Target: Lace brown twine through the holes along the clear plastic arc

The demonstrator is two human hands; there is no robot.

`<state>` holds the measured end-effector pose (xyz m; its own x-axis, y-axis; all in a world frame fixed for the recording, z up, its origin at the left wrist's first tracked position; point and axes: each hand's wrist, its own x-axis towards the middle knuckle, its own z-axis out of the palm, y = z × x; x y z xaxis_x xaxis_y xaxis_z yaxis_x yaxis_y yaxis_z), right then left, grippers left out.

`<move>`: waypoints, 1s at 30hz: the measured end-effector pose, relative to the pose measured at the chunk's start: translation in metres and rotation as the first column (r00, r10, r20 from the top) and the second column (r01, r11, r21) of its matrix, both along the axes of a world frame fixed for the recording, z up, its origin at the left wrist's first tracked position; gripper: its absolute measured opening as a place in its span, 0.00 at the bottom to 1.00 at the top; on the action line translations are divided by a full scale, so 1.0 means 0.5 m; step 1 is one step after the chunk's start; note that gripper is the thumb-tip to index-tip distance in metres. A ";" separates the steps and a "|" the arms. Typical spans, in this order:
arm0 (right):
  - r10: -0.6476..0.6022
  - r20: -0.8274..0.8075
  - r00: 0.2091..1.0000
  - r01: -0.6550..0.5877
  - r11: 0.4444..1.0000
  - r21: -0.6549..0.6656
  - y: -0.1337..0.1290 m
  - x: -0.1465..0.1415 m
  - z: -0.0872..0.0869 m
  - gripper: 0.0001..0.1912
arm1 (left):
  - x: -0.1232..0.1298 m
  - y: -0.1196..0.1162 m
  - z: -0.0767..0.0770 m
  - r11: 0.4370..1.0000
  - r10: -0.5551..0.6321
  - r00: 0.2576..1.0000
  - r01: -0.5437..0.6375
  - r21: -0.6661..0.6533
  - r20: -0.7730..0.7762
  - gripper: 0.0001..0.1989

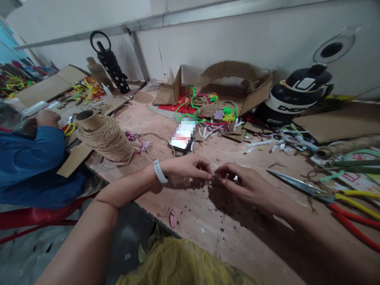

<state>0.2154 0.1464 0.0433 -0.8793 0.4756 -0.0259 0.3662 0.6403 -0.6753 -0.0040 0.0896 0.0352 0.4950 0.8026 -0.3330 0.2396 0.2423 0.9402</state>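
Above the wooden tabletop (196, 209), my left hand (191, 166) reaches in with a light wristband (160, 171) at the wrist. Its thumb and fingers come together in a pinch. My right hand (242, 182) faces it with thumb and forefinger pinched, the tips almost meeting the left ones. Anything between the fingertips is too small and blurred to make out. Just beyond my hands lies a lit phone (182, 134). A large spool of jute twine (105, 136) stands left of them, and a pink scrap (173, 217) lies nearer the table edge.
Scissors with red and yellow handles (335, 198) lie at the right. Behind are a black-and-white jug (293, 95), a twine-wrapped ring (227, 73), colourful flower pieces (224, 113) and paper scraps (276, 140). A co-worker's blue sleeve (50, 146) is at left, near a black bottle (114, 67).
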 end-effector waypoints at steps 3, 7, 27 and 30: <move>0.023 -0.011 1.000 -0.024 0.995 -0.097 -0.002 0.001 0.013 0.16 | 0.000 -0.002 0.010 0.994 -0.002 0.997 0.010 -0.111 0.071 0.11; 0.015 -0.015 1.000 -0.015 1.000 0.008 -0.005 0.000 0.003 0.16 | -0.005 -0.011 0.012 0.989 0.013 0.998 -0.003 -0.151 0.069 0.12; 0.050 0.016 0.999 -0.051 0.996 0.069 -0.019 -0.020 -0.037 0.16 | -0.005 -0.088 -0.024 0.956 0.212 0.975 -0.191 -0.224 0.073 0.20; 0.079 0.046 0.996 -0.084 0.989 0.120 -0.024 -0.027 -0.041 0.14 | 0.006 -0.106 -0.033 0.963 0.259 0.965 -0.261 -0.068 -0.039 0.13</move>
